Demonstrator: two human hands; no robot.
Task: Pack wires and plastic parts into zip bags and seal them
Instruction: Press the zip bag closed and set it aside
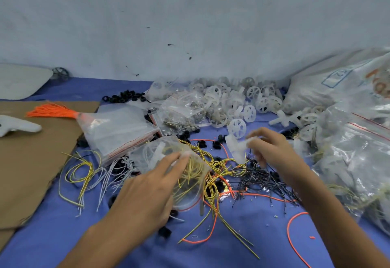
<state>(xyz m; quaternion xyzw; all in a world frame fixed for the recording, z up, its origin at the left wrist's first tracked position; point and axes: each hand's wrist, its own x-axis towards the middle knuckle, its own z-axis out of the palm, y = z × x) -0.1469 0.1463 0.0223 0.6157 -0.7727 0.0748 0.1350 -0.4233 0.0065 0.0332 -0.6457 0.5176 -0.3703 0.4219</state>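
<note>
A clear zip bag (154, 154) with yellow wires and white plastic pieces inside lies at the middle of the blue table. My left hand (147, 185) rests on it, fingers pinching its upper side. My right hand (272, 149) is just to the right, its fingertips closed on a white plastic part (236, 147) held above the table. Loose yellow wires (78, 170), white wires (109, 177), black wires (259, 179) and orange wires (295, 225) lie scattered around both hands. Motion blurs the hands.
White plastic wheels (236, 103) are heaped at the back. A stack of empty zip bags (118, 130) and a bag of metal screws (181, 118) lie behind the hands. Orange wires (50, 110) rest on brown cardboard (27, 173) at left. Filled bags (354, 151) pile at right.
</note>
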